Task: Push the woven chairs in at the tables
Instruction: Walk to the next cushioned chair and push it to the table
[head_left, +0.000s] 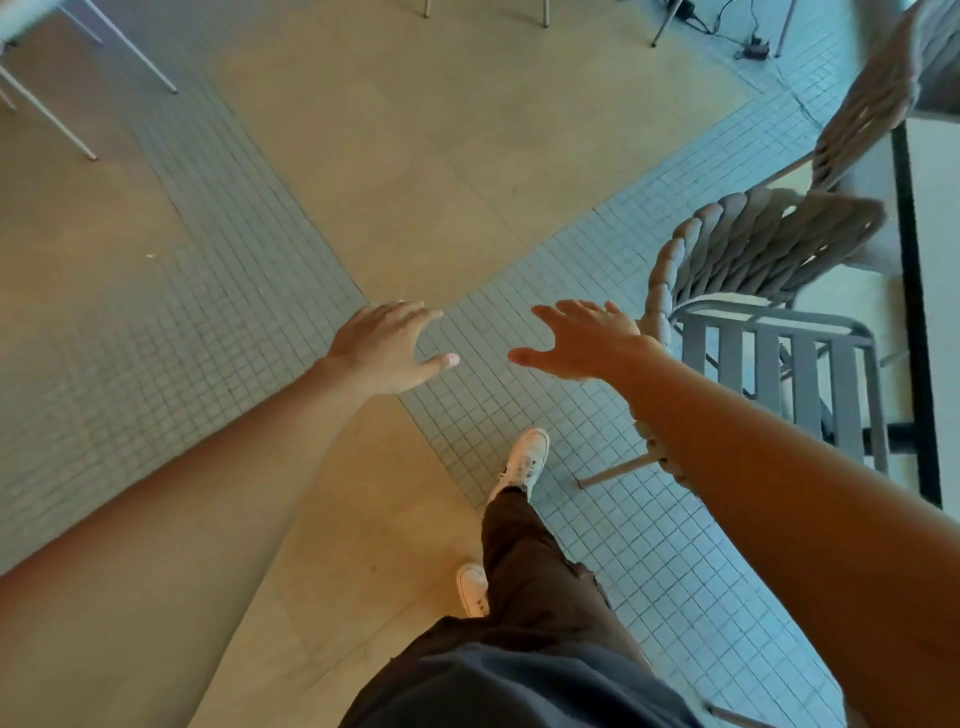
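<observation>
I see my two white shoes (522, 460) on the floor (415, 171) of tan slabs and small grey tiles. My left hand (387, 345) and right hand (582, 340) are spread wide, holding nothing. Two woven chairs (737, 249) stand right, beside the table (935, 260).

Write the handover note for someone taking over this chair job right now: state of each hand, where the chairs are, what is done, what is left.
Left hand: open, empty, held out over the floor.
Right hand: open, empty, beside the near woven chair; whether it touches cannot be told.
That chair sits at the table edge, its slatted seat mostly outside it.
A second woven chair stands further along the same table.
Done: cannot tell.
Left: push the near chair in, then check the other.
</observation>
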